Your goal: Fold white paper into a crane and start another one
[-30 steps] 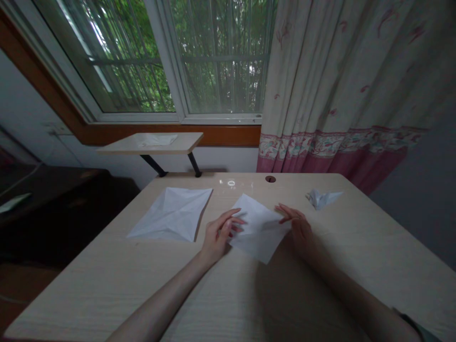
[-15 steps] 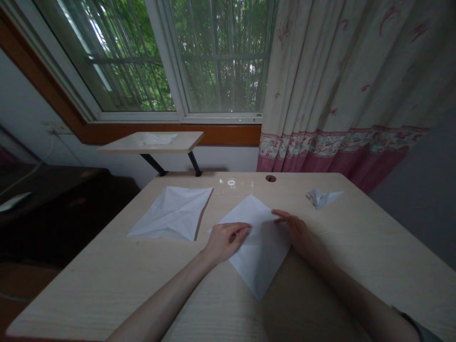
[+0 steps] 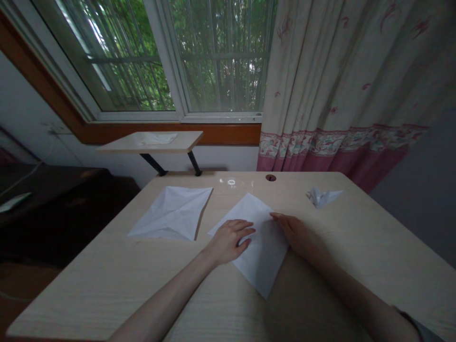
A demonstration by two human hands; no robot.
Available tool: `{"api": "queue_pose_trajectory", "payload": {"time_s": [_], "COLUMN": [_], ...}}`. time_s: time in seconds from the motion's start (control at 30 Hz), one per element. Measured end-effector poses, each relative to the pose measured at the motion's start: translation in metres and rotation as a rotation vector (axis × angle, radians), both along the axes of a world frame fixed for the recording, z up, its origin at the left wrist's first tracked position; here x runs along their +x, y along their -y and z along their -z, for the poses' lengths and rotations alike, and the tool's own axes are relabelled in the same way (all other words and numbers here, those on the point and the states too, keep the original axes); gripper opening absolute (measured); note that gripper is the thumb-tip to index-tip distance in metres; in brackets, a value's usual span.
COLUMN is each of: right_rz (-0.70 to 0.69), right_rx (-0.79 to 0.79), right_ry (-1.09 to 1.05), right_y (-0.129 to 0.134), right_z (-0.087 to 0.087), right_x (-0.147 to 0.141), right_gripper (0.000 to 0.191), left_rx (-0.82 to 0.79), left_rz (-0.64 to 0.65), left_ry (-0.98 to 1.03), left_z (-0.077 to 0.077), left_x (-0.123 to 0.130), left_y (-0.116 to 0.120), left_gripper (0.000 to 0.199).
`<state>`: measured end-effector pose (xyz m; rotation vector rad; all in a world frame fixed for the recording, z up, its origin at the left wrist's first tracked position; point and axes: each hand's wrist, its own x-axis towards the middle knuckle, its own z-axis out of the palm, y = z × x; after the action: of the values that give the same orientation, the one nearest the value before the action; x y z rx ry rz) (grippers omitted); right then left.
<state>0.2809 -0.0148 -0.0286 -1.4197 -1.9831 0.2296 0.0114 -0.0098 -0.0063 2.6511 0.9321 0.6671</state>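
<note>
A white sheet of paper [image 3: 261,266] lies on the table like a diamond, one corner towards me, with faint crease lines. My left hand [image 3: 233,241] rests on its left part, fingers apart and flat on the surface. At the right corner my right hand [image 3: 294,233] has its fingers together along the edge, and it covers that corner. A second creased sheet [image 3: 174,213] lies spread out to the left, its right edge slightly raised. Farther right sits a small folded paper figure [image 3: 323,197] with a pointed end.
The pale wooden table [image 3: 142,285] has a round cable hole [image 3: 270,178] near its back edge. A small raised shelf [image 3: 124,144] at the back left carries another piece of white paper [image 3: 158,138]. A curtain [image 3: 320,95] and a window stand behind.
The sheet has turned slightly, its near corner moving right and its far corner left. My left fingers have spread out; my right fingers have drawn together at the corner.
</note>
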Motion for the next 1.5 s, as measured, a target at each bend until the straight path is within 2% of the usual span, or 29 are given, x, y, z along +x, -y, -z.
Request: {"api": "queue_pose_trajectory", "payload": {"time_s": [0.13, 0.43, 0.57, 0.73, 0.87, 1.0, 1.1, 1.27, 1.4, 1.5], "right_rz": [-0.056, -0.129, -0.158, -0.258, -0.309, -0.355, -0.408, -0.475, -0.422, -0.409], "right_rx": [-0.033, -0.036, -0.044, -0.026, -0.072, -0.126, -0.152, -0.187, -0.158, -0.116], "right_ry": [0.089, 0.322, 0.34, 0.357, 0.368, 0.344, 0.318, 0.306, 0.288, 0.296], "right_y": [-0.003, -0.001, 0.0, -0.001, -0.002, -0.001, 0.0, 0.0, 0.001, 0.002], "right_z": [0.002, 0.004, 0.006, 0.009, 0.008, 0.003, -0.001, -0.005, -0.007, -0.01], "right_x": [-0.001, -0.004, -0.004, 0.001, 0.005, 0.007, 0.007, 0.007, 0.004, 0.003], "right_gripper": [0.038, 0.04, 0.042, 0.047, 0.051, 0.049, 0.054, 0.073, 0.059, 0.047], "left_rx": [-0.02, -0.006, 0.0, 0.015, 0.027, 0.074, 0.137, 0.2, 0.18, 0.141], "left_rz": [0.014, -0.009, -0.049, -0.101, -0.137, -0.25, -0.348, -0.449, -0.437, -0.368], "left_ry": [-0.024, -0.101, -0.136, -0.127, -0.237, -0.323, -0.297, -0.22, -0.097, 0.037], "left_z": [0.0, 0.005, 0.007, 0.009, 0.009, 0.008, 0.007, 0.007, 0.005, -0.001], "left_x": [-0.001, 0.0, -0.001, -0.003, -0.002, -0.002, -0.005, -0.009, -0.008, -0.006], "left_y": [0.0, -0.001, -0.002, -0.002, -0.003, -0.006, -0.009, -0.014, -0.014, -0.01], "left_gripper": [0.036, 0.038, 0.04, 0.04, 0.042, 0.043, 0.04, 0.032, 0.026, 0.023]}}
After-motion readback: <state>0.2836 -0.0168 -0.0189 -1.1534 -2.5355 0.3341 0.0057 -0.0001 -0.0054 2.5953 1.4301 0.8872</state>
